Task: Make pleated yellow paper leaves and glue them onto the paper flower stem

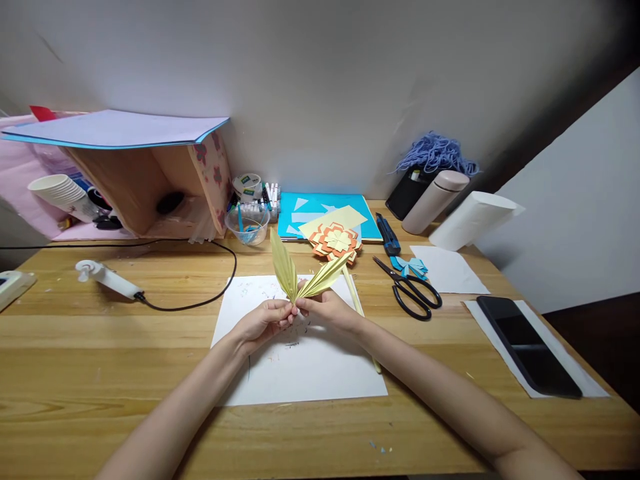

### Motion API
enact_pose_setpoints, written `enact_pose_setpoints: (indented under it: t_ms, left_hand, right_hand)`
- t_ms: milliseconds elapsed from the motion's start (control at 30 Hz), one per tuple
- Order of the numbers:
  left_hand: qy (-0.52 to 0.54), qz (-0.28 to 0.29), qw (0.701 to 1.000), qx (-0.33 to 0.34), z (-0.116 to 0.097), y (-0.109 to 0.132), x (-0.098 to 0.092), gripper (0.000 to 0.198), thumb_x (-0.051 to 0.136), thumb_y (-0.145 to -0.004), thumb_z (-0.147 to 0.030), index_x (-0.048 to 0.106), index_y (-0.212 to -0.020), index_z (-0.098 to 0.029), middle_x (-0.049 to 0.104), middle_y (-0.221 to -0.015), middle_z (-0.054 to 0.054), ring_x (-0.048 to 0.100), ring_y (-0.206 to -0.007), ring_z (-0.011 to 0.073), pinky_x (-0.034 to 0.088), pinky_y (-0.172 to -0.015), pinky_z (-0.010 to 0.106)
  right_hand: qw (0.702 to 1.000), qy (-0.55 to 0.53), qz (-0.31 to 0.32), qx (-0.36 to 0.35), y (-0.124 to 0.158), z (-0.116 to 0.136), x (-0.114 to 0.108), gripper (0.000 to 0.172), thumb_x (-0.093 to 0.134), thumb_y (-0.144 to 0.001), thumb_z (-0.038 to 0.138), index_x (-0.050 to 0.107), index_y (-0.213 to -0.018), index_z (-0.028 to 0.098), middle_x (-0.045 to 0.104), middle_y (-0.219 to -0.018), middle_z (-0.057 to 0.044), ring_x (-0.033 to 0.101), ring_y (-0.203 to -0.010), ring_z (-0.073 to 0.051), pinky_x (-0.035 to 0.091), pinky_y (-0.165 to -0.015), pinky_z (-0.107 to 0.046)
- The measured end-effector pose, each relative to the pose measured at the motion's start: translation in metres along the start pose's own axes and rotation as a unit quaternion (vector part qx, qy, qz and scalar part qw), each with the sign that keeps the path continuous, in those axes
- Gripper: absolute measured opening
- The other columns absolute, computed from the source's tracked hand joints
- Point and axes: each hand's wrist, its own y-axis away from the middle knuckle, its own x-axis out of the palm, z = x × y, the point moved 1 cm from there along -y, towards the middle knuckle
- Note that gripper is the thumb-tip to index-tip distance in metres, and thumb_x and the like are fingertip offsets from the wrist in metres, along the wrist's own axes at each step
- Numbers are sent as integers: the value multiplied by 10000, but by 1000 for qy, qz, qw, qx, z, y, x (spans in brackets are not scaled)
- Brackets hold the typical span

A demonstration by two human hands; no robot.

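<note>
Two pleated yellow-green paper leaves meet at their narrow lower ends between my hands. My left hand [271, 319] pinches the base of the left paper leaf [284, 268], which points up. The right paper leaf [325, 277] slants up to the right, its base pinched by my right hand [324, 308]. My fingertips touch each other at the joint and hide it. Below them lies a marked white sheet [300, 373]. An orange and yellow paper flower [336, 242] rests beyond my hands, with a pale green stem [354, 291] running down behind my right wrist.
Black-handled scissors [413, 293], a utility knife [388, 233] and a blue paper bow [411, 266] lie to the right, near a phone [527, 343]. A corded glue gun [107, 279] lies left. Behind stand an open box [145, 180], a plastic cup [249, 227] and a tumbler [435, 200].
</note>
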Motion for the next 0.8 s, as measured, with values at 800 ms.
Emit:
enact_pose_setpoints:
  t_ms: [800]
  left_hand:
    - [-7,-65,994,92,3,-1,5,255,751,-640,-345,641,-669,-116,568,-636,22,434,-555,82,330,-547,206]
  right_hand:
    - [998,-63,0,20,-5,-8,-1,334,651,-722,481,589,-765,156,583,-700,-8,466,-617,-104,353,-599,-246]
